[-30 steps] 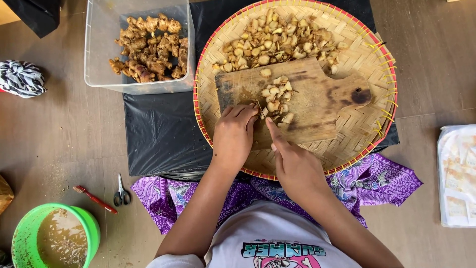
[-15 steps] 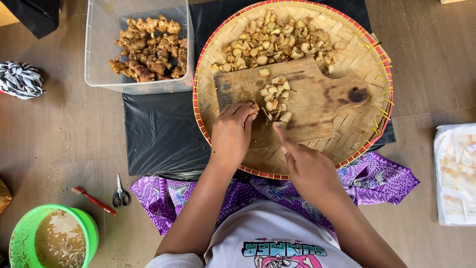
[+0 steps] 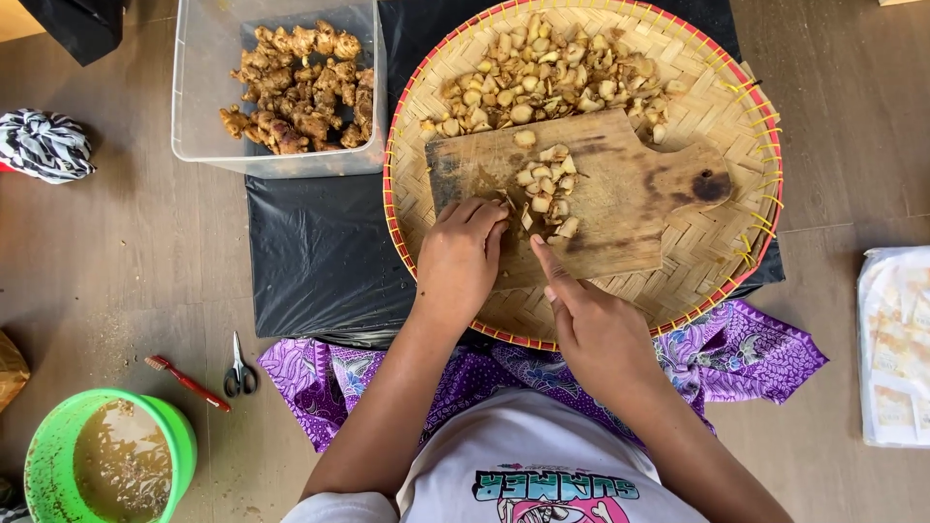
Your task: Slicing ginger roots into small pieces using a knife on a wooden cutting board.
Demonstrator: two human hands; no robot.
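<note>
My left hand (image 3: 463, 257) presses its curled fingertips on a small piece of ginger (image 3: 506, 201) on the wooden cutting board (image 3: 639, 199). My right hand (image 3: 593, 329) is closed on a knife, index finger stretched along its back. The blade is edge-on and mostly hidden, just right of the left fingertips. Cut ginger slices (image 3: 549, 192) lie on the board beside the fingers. The board rests in a round woven tray (image 3: 722, 111) with a red rim. A larger heap of slices (image 3: 542, 82) fills the tray's far side.
A clear plastic tub (image 3: 281, 163) of whole ginger roots (image 3: 300, 107) stands at the left on a black sheet (image 3: 320, 252). Scissors (image 3: 239, 373), a red toothbrush (image 3: 189, 383) and a green bucket (image 3: 179, 436) of murky water sit at the lower left. A white bag (image 3: 896, 339) lies at the right.
My right hand has drawn back slightly toward my body and to the right. The left hand has stayed on the ginger.
</note>
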